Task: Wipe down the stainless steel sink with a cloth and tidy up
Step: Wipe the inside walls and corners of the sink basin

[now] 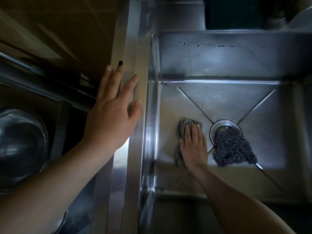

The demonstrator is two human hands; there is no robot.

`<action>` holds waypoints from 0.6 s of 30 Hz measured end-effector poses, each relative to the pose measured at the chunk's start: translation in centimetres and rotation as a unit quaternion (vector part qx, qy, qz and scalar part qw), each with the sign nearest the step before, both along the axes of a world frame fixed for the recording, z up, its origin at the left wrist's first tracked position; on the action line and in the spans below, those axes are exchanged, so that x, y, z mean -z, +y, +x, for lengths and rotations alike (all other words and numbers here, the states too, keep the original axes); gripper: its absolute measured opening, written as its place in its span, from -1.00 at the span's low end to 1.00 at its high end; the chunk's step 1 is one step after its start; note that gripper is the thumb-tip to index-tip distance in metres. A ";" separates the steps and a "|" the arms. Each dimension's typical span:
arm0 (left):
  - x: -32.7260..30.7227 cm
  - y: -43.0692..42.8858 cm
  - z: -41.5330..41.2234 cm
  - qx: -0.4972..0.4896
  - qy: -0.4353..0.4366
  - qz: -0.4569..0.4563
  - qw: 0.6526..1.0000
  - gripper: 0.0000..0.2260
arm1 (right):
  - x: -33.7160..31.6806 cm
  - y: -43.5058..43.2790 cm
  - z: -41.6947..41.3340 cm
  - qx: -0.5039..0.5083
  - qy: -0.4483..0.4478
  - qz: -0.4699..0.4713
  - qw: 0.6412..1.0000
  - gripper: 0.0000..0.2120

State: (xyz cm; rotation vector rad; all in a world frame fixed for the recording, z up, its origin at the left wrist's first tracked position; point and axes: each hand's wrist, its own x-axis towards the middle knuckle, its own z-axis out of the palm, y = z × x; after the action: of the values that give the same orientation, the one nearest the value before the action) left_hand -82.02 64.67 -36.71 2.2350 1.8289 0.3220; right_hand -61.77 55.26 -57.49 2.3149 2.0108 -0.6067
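The stainless steel sink (pixel 219 65) fills the right half of the head view, its basin deep and square. My right hand (pixel 194 146) lies flat on a crumpled grey cloth (pixel 181 129), pressing it onto the basin floor at the left, beside the round drain (pixel 222 125). A dark steel-wool scourer (pixel 233 147) lies partly over the drain, just right of my hand. My left hand (pixel 113 112) rests palm down on the sink's left rim (pixel 135 166), fingers spread and holding nothing.
Dark specks (pixel 207 44) dot the basin's back wall. A shiny metal bowl (pixel 20 149) sits at the far left, below counter level. A dark container (pixel 233 12) stands behind the sink, with a metal vessel (pixel 297 12) at the top right.
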 end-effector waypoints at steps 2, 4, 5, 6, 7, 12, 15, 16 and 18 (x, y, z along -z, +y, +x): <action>0.0 0.0 0.0 0.002 0.003 0.000 1.000 -0.57 | 0.1 1.7 0.7 0.021 0.009 0.026 0.999 -0.49; 0.0 0.0 0.0 0.003 0.003 0.000 1.000 -0.58 | 0.1 3.6 1.5 0.044 0.007 0.042 0.998 -0.50; 0.1 0.0 0.1 0.004 0.003 0.002 1.000 -0.58 | 0.2 4.7 2.0 0.055 0.006 0.040 0.998 -0.50; 0.1 0.0 0.0 0.005 0.003 0.004 1.000 -0.58 | 0.3 5.9 2.3 0.064 0.006 0.041 0.997 -0.49; 0.1 -0.1 0.0 0.006 0.003 0.005 1.000 -0.58 | 0.4 6.9 2.7 0.072 0.008 0.048 0.996 -0.48; 0.1 0.0 0.0 0.003 -0.008 0.001 1.000 -0.58 | 0.3 9.2 3.4 0.108 0.033 0.078 0.991 -0.48; 0.0 -0.1 0.0 0.002 -0.002 -0.001 1.000 -0.58 | 0.1 7.1 1.9 0.130 0.060 0.089 0.986 -0.50; 0.0 -0.1 0.0 0.001 0.000 -0.001 1.000 -0.58 | 0.0 5.9 1.2 0.129 0.061 0.086 0.986 -0.50; -0.1 -0.2 0.1 -0.002 0.001 -0.002 1.000 -0.58 | -0.1 3.2 -0.4 0.111 0.056 0.069 0.990 -0.51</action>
State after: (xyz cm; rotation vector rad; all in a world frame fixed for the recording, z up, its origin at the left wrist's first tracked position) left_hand -81.95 64.52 -36.66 2.2302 1.8321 0.3173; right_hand -62.20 58.47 -57.35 2.6678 1.9112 -0.6406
